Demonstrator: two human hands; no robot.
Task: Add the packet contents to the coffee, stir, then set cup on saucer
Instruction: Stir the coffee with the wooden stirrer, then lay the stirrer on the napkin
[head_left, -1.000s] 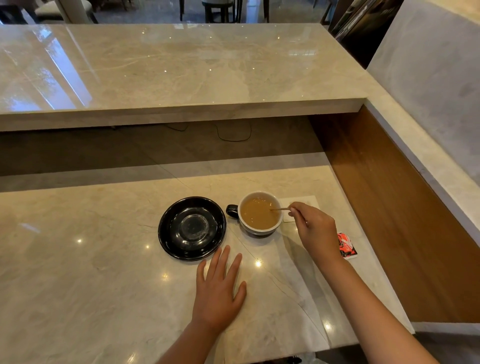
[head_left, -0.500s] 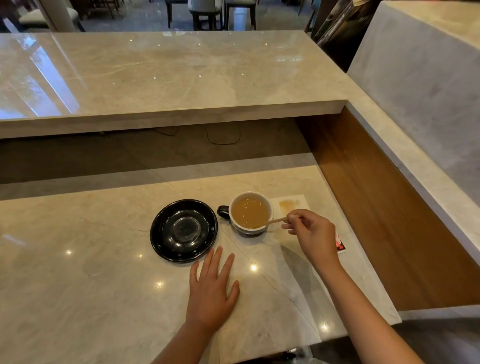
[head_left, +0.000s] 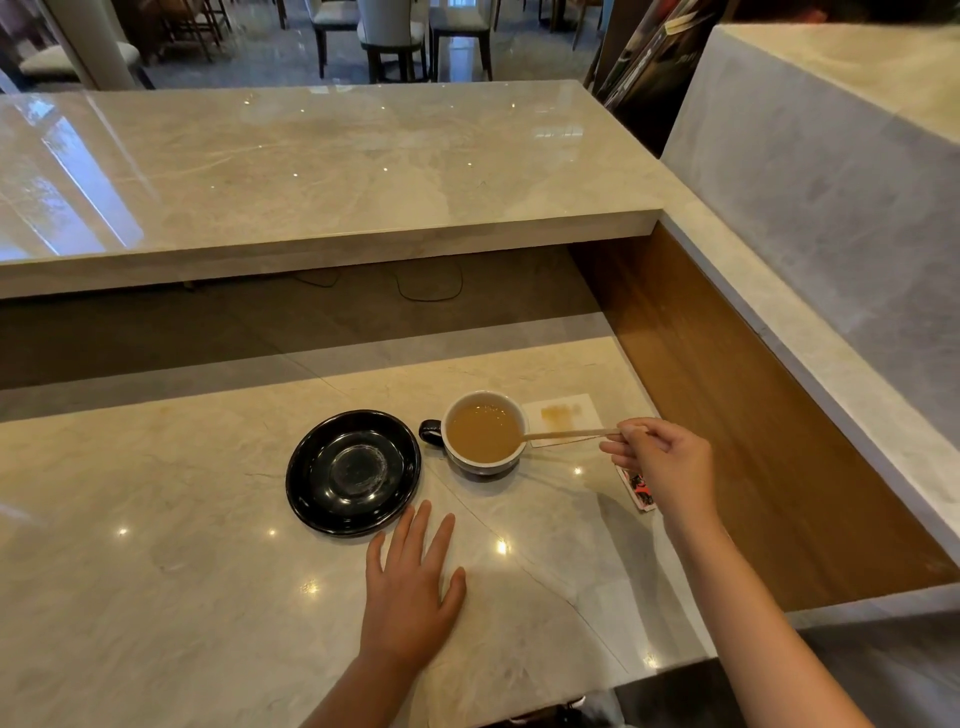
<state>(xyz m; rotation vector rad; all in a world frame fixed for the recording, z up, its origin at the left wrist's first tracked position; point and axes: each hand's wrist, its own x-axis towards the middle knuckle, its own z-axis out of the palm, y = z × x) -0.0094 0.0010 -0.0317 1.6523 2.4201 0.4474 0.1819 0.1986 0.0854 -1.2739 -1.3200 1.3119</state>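
A: What's gripped?

B: The right hand (head_left: 662, 462) pinches a thin wooden stirrer (head_left: 569, 435) by its far end, tip at the cup (head_left: 483, 434) rim. The left hand (head_left: 410, 587) lies flat and empty on the counter (head_left: 156, 571).

A: And the cup?

B: On the counter, just beside the black saucer (head_left: 353, 472). It's nearly full and likely heavy and sloshy; I'd take the handle (head_left: 429, 432) and lift level.

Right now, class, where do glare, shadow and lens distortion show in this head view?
Head view: small ceiling-light glints dot the lower counter, window glare washes the upper counter; the right hand casts a soft shadow; counter edges bow from the wide-angle lens.
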